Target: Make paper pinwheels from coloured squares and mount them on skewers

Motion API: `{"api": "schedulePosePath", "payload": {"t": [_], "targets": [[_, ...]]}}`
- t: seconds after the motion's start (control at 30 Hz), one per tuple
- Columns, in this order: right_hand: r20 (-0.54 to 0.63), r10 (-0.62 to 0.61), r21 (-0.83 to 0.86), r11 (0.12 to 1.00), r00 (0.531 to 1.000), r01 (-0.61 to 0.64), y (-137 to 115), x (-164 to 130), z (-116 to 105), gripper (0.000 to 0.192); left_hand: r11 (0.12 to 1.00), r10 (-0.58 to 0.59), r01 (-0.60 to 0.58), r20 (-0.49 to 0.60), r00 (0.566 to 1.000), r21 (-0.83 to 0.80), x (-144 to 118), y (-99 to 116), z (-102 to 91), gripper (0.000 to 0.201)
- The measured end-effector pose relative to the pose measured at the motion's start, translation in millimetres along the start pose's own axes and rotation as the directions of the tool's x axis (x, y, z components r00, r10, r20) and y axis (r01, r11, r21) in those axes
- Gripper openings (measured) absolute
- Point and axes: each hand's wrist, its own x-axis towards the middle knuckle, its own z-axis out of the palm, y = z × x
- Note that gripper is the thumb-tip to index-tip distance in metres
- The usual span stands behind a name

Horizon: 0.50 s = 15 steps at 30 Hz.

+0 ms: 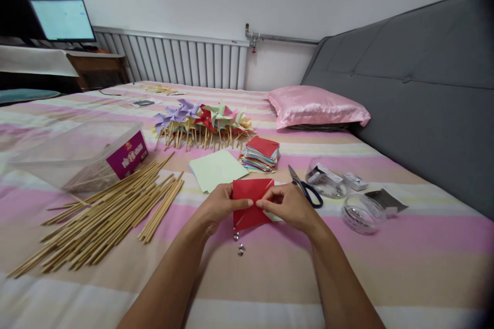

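A square of red paper with slits cut in from its corners is held up in front of me. My left hand grips its left side, thumb lying across the front. With thumb and forefinger together, my right hand pinches near the middle of the sheet; anything small between those fingertips is hidden. A pale green paper piece shows beneath the right hand. Just below the red paper, several shiny metal studs lie on the bedspread. Behind it are a pale green paper sheet stack and a pile of coloured squares.
Scissors and two round clear containers lie to the right. Loose wooden sticks spread at left beside a clear plastic box. Finished paper pinwheels stand farther back, near a pink pillow.
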Motion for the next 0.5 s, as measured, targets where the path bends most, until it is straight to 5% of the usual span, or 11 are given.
{"api": "schedulePosePath", "payload": {"t": [0.5], "targets": [[-0.119,-0.078,-0.03,0.997,0.99,0.075,-4.4,0.7,4.0,0.014,1.0,0.002,-0.008,-0.236,0.972,-0.024,3.3,0.9,9.6,0.031]]}}
